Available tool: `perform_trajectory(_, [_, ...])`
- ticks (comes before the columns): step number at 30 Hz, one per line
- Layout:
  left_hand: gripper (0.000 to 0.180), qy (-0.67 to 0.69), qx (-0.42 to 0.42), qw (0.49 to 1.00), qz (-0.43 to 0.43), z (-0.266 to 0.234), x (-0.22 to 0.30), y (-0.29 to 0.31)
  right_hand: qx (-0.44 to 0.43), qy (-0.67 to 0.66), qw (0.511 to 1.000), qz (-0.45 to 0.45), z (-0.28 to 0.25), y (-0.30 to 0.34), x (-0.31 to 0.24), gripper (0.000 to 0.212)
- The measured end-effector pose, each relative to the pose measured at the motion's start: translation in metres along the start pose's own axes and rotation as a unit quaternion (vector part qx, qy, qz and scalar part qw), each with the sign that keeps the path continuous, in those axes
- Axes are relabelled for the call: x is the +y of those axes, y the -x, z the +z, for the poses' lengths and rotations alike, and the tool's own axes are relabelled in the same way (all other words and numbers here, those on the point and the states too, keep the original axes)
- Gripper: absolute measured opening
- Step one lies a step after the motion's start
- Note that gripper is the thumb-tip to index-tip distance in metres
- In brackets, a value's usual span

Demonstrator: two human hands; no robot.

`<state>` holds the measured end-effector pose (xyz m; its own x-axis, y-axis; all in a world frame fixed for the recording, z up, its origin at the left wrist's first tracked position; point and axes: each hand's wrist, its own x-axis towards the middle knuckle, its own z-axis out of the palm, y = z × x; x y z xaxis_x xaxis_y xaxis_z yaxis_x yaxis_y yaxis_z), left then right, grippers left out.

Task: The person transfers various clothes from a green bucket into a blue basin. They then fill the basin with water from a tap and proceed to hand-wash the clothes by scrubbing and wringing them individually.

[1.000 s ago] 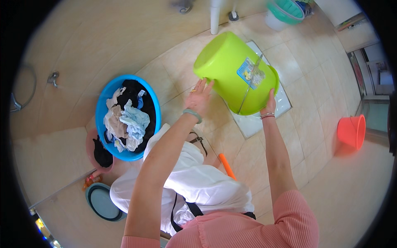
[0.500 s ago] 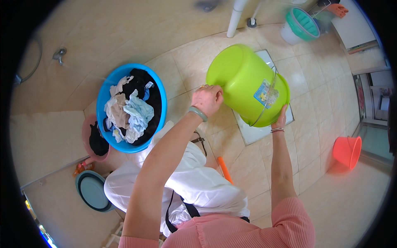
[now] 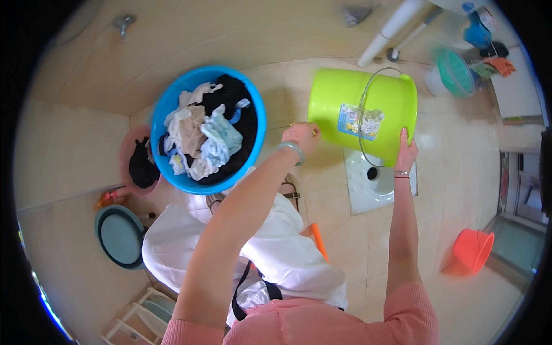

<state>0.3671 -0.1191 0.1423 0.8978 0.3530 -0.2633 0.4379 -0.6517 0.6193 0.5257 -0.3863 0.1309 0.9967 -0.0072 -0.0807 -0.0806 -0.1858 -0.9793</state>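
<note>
A lime-green bucket (image 3: pixel 333 95) lies on its side in the air, tipped with its mouth to the right. Its wire handle hangs loose across a picture label on its wall. My right hand (image 3: pixel 406 150) grips the rim at the mouth's lower edge. At the lower corner of the base, my left hand (image 3: pixel 300 139) is closed with curled fingers against the bucket; its fingertips are partly hidden. Below the bucket is a white squat toilet pan (image 3: pixel 361 195) set in the tiled floor. The bucket's inside is hidden from me.
Left of my left hand stands a blue basin (image 3: pixel 261 115) heaped with clothes (image 3: pixel 221 135). Beyond it are a pink basin (image 3: pixel 127 167) and a grey basin (image 3: pixel 121 236). A coral bucket (image 3: pixel 474 251) stands at right, a teal-lined bucket (image 3: pixel 454 72) at the back. An orange stick (image 3: pixel 319 241) lies near my legs.
The bucket has turned further onto its side and swung off the toilet pan, uncovering the drain hole. Both hands have moved with it. My view has shifted too.
</note>
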Motion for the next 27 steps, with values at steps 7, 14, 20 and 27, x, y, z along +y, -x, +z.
perform_trajectory(7, [0.024, 0.155, 0.082, 0.983, -0.049, -0.037, -0.034, -0.017, -0.025, 0.225, 0.963, -0.148, 0.089, 0.024, -0.033, 0.036])
perform_trajectory(14, [0.021, 0.050, 0.160, 0.982, -0.086, -0.049, -0.148, -0.004, -0.042, 0.240, 0.952, -0.187, 0.119, 0.029, -0.028, 0.033])
perform_trajectory(20, [0.044, -0.018, 0.242, 0.969, -0.041, -0.060, -0.205, -0.013, -0.095, 0.187, 0.970, -0.125, 0.128, 0.027, -0.025, 0.032])
perform_trajectory(27, [0.064, -0.290, -0.064, 0.951, -0.085, -0.060, -0.233, -0.025, -0.088, 0.205, 0.972, -0.074, 0.127, 0.023, -0.033, 0.031])
